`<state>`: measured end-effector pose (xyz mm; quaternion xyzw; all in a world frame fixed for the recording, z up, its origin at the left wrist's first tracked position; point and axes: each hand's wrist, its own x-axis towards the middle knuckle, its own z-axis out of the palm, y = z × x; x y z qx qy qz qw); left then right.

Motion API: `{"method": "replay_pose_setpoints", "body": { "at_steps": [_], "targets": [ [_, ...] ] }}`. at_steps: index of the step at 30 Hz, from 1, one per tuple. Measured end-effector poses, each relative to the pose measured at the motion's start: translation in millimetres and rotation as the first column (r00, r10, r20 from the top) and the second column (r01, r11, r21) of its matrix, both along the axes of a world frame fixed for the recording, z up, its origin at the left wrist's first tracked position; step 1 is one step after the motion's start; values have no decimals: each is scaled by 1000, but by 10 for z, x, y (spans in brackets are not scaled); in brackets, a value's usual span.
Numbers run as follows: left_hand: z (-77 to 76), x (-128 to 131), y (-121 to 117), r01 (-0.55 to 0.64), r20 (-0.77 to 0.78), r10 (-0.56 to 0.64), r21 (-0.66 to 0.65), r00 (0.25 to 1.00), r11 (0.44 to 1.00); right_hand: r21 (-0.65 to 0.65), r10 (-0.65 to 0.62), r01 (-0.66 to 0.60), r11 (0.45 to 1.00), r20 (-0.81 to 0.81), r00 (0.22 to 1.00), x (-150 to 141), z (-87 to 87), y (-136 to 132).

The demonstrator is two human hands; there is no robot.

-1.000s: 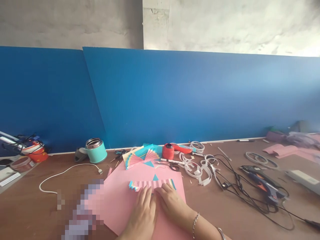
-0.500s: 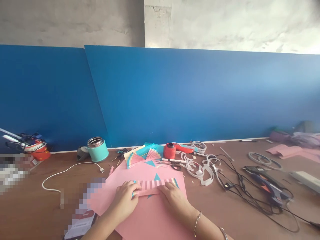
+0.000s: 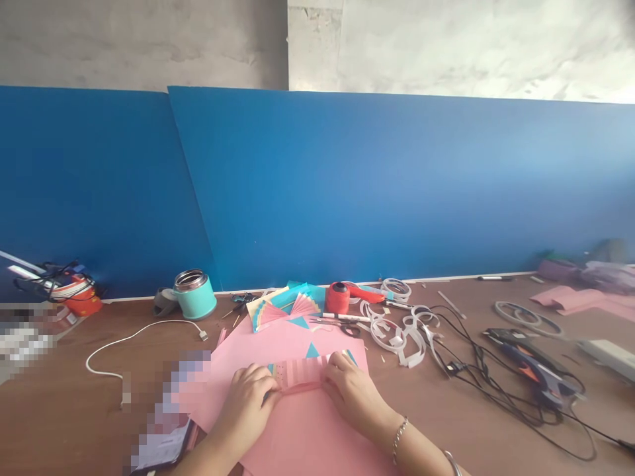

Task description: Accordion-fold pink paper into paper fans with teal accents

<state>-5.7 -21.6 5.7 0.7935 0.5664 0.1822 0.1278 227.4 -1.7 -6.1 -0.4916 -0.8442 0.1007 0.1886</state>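
Observation:
A pink paper strip folded in pleats (image 3: 303, 374), with blue and cream bands at its ends, lies across a large pink paper sheet (image 3: 297, 433). My left hand (image 3: 251, 398) pinches its left end, and my right hand (image 3: 348, 389) grips the right end, thumbs along the near fold. The fingers partly hide both ends. Just beyond the strip, a small blue triangle (image 3: 311, 350) rests on the sheet. Farther back, a finished-looking pleated pink paper fan (image 3: 303, 305) is spread over blue and cream paper.
A red hair-dryer-shaped object (image 3: 337, 299), a white pen (image 3: 346, 317) and white plastic loops (image 3: 391, 334) lie behind the sheet. Black cables (image 3: 479, 370) run right toward a glue gun (image 3: 533, 370). On the left are a turquoise container (image 3: 194, 297) and a white cable (image 3: 149, 327).
The near edge of the pleated strip has shifted slightly toward me. My right hand's fingers have curled up higher over its right end, and my left hand has shifted slightly.

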Motion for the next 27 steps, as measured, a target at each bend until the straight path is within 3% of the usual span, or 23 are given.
{"method": "replay_pose_setpoints", "body": {
  "at_steps": [6,16,27],
  "targets": [
    [88,-48,109,-26,-30,23,-93,999,995,8,-12,12,1000,10,1000,-13,-18,37],
    [395,88,339,-131,-265,62,-253,962,958,-51,-56,55,997,-6,998,-48,11,129],
    [267,-18,246,-100,-172,57,-249,983,963,-96,-59,54,994,-47,997,-45,54,128]
  ]
}}
